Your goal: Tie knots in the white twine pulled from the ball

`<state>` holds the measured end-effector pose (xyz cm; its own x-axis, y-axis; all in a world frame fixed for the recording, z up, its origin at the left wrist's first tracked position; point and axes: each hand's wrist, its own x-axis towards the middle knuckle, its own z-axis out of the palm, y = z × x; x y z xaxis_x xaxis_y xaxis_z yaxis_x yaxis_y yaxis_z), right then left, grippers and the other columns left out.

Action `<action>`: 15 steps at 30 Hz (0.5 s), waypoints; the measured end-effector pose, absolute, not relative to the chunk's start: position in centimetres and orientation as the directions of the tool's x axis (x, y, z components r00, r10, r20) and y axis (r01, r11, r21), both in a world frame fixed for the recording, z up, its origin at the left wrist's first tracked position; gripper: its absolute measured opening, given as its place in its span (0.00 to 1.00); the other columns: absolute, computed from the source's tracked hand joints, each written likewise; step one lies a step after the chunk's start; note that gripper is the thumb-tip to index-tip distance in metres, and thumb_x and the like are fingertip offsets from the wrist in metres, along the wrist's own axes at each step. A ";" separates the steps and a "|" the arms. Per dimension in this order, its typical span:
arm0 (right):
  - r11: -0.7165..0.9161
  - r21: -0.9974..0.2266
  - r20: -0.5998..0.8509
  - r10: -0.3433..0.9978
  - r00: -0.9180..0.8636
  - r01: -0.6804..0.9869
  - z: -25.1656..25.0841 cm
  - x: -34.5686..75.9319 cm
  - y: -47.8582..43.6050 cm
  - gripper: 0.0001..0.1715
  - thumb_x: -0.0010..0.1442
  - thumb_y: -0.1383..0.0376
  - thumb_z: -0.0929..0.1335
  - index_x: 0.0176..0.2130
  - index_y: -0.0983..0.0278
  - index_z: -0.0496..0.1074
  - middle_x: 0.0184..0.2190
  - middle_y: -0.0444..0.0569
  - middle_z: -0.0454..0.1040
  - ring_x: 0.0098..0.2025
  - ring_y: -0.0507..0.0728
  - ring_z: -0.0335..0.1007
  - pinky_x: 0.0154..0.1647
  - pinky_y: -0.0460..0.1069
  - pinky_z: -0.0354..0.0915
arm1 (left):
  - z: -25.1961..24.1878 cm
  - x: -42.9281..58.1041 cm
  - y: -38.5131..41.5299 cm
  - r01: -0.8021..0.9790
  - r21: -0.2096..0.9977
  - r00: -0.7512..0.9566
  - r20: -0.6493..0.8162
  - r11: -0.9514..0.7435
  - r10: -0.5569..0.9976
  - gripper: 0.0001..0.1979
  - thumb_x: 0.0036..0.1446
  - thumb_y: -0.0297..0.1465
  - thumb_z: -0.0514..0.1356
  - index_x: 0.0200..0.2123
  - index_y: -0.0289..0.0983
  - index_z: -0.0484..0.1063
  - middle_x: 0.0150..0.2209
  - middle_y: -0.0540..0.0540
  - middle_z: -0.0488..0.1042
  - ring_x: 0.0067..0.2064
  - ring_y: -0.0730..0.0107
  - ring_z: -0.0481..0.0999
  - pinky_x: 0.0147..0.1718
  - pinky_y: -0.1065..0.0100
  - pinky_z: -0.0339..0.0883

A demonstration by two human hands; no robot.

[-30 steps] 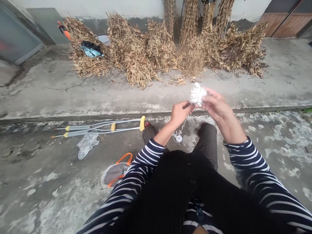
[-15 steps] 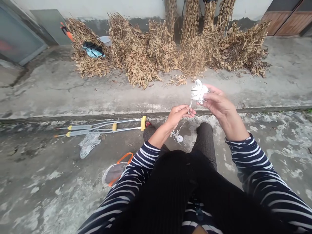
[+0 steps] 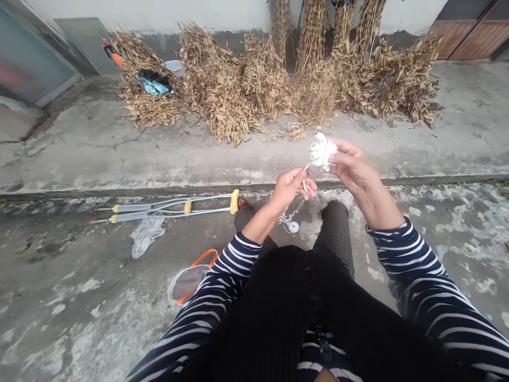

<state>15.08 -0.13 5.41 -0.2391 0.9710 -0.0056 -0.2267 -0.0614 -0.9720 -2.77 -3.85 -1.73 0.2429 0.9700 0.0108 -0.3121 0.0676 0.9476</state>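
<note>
My right hand (image 3: 353, 167) is closed on a bundle of white flat cord (image 3: 321, 152), wound into a loose ball, with the fingertips pressing its right side. Just left of and below it, my left hand (image 3: 292, 187) pinches a white strand (image 3: 305, 180) between thumb and forefinger. This strand runs up to the bundle. Under my left hand, a thin loose length of cord (image 3: 292, 213) hangs down toward a small round white roll (image 3: 293, 227) on the ground between my legs. Whether both cords are one piece, I cannot tell.
Dried plant bundles (image 3: 222, 85) line the wall on a raised concrete ledge (image 3: 191, 164). Crutches with yellow pads (image 3: 235, 201) lie left of my foot, beside a clear plastic bag (image 3: 147, 236). A bag with orange handles (image 3: 186, 281) is near my left arm.
My left hand has shifted slightly left, its thumb and finger gripping the strand a bit higher. The bundle in my right hand has moved slightly left.
</note>
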 end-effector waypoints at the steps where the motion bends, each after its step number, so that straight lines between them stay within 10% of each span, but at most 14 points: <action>1: -0.078 -0.968 -0.017 0.968 -0.250 -0.237 5.5 15.1 -0.2 0.26 0.40 0.64 0.81 0.43 0.56 0.82 0.43 0.46 0.83 0.40 0.58 0.79 0.40 0.56 0.79 | -2.0 -2.9 -3.5 -0.305 0.950 0.242 0.010 0.066 0.970 0.26 0.61 0.53 0.66 0.38 0.33 0.73 0.29 0.45 0.81 0.25 0.72 0.80 0.22 0.73 0.70; 15: 0.078 -0.963 0.097 0.993 -0.063 -0.258 9.3 18.3 0.9 0.26 0.37 0.66 0.79 0.40 0.60 0.80 0.38 0.47 0.81 0.37 0.55 0.73 0.36 0.52 0.75 | -11.5 -7.1 -1.2 0.244 0.970 0.201 -0.066 0.016 0.977 0.12 0.66 0.29 0.58 0.30 0.34 0.76 0.27 0.48 0.78 0.28 0.73 0.77 0.33 0.71 0.72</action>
<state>18.29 0.95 9.29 -0.0631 0.9933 0.0972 -0.2584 0.0778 -0.9629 -7.10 -1.20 -11.53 0.2013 0.9773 -0.0664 0.2441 0.0156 0.9696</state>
